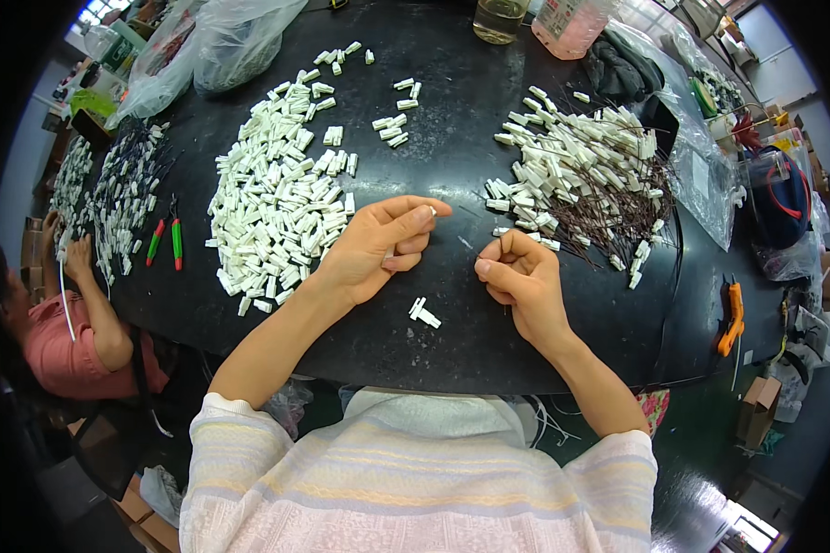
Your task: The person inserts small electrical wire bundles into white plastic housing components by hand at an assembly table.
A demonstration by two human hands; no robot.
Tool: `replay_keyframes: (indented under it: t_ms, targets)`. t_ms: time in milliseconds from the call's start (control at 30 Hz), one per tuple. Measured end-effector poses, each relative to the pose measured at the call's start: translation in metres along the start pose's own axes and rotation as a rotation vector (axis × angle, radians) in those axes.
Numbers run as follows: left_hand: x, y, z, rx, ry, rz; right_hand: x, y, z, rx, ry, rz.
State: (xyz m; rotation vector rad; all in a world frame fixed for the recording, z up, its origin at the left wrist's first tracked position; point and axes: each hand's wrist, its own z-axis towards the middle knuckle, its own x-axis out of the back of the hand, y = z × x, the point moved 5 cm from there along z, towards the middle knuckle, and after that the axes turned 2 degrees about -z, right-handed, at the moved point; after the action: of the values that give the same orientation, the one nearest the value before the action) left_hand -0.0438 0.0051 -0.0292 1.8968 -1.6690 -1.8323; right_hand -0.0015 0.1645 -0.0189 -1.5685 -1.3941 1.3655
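Over the near middle of the black table, my left hand is closed, its thumb and index finger pinching a small white plastic connector that is mostly hidden. To its right, my right hand is closed in a pinch; what sits between its fingertips is too small to make out. Below and between the hands lie a few loose white connectors. A large heap of white connectors spreads beside my left forearm. Beyond my right hand is a pile of white connectors with dark brown wires.
Red-and-green pliers lie left of the heap. An orange-handled tool is at the right edge. Clear plastic bags, a jar of liquid and a pink container stand at the back. A co-worker handles wired connectors at left.
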Motion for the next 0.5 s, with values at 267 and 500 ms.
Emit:
replay_keyframes:
  t_ms: [267,500]
  targets:
    - [-0.003,0.000,-0.001,-0.032,0.112,0.003,-0.006,0.004,0.000,0.049,0.019,-0.131]
    - [-0.010,-0.007,-0.002,-0.016,0.072,-0.018,-0.015,0.006,0.002,0.148,0.001,-0.176]
